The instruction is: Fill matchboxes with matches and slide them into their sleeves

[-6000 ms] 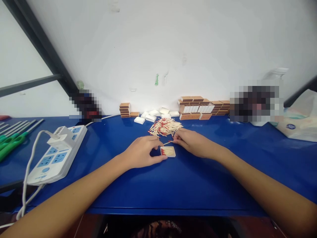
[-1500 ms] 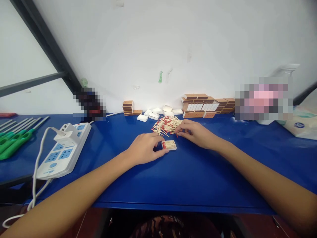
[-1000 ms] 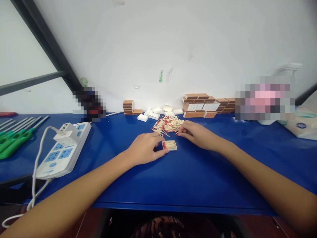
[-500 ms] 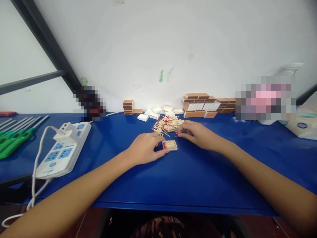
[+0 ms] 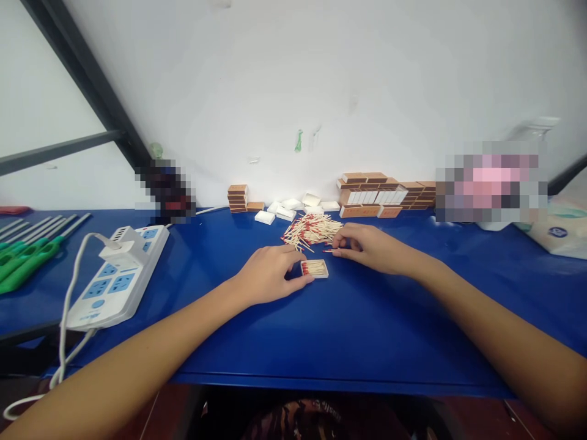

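Right hand [image 5: 369, 247] rightward with thin matchstick [image 5: 327, 250]

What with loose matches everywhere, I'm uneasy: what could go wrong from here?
The open tray held by the left hand looks well filled; the match in the right hand might not fit. The loose match pile lies just beyond that hand, so a sweep could scatter it.

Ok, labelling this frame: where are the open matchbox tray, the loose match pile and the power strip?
open matchbox tray [image 5: 317, 276], head view, near white rim
loose match pile [image 5: 312, 229], head view, middle of heap
power strip [image 5: 110, 284], head view, top face
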Motion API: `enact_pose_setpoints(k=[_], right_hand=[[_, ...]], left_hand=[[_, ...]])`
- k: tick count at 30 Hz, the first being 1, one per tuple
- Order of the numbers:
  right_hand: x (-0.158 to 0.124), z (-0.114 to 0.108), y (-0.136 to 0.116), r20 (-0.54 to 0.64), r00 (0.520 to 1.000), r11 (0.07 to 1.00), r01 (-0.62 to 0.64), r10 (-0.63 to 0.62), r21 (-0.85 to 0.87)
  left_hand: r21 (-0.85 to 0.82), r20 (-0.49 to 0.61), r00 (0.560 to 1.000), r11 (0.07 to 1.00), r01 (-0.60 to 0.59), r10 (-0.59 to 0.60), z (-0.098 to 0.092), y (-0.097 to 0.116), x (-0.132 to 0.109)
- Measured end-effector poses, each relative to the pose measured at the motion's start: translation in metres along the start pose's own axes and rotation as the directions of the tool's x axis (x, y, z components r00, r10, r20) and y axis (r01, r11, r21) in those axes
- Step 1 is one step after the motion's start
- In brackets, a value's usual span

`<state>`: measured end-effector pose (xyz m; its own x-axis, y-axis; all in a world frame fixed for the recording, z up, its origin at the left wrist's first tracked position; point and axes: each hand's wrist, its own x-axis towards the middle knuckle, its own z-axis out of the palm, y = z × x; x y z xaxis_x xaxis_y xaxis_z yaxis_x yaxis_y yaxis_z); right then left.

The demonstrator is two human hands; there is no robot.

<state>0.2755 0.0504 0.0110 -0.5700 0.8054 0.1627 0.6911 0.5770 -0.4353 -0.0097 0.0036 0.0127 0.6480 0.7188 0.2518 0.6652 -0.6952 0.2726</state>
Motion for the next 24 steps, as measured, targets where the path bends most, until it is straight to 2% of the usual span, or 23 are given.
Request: enact_pose_setpoints(k=[6, 12, 17, 24], right_hand=[[-0.003, -0.002, 0.000, 0.042, 0.997, 0.997, -0.064, 0.065, -0.031], [-0.003, -0.005, 0.010, 0.077, 0.994, 0.997, -0.071, 0.074, -0.043], [-0.005, -0.002, 0.015, 0.048, 0.996, 0.995, -0.070, 0.073, -0.069], [-0.005, -0.001, 0.005, -0.023, 0.995, 0.994, -0.095, 0.094, -0.045]], left_hand=[[-0.001, 0.005, 1.000, 1.000, 0.000, 0.000, 0.000, 0.000, 0.000], [-0.001, 0.010, 1.000, 1.000, 0.003, -0.003, -0.001, 0.001, 0.000], [0.002, 0.003, 1.000, 1.000, -0.004, 0.004, 0.000, 0.000, 0.000], [0.008, 0.009, 1.000, 1.000, -0.010, 0.010, -0.001, 0.000, 0.000]])
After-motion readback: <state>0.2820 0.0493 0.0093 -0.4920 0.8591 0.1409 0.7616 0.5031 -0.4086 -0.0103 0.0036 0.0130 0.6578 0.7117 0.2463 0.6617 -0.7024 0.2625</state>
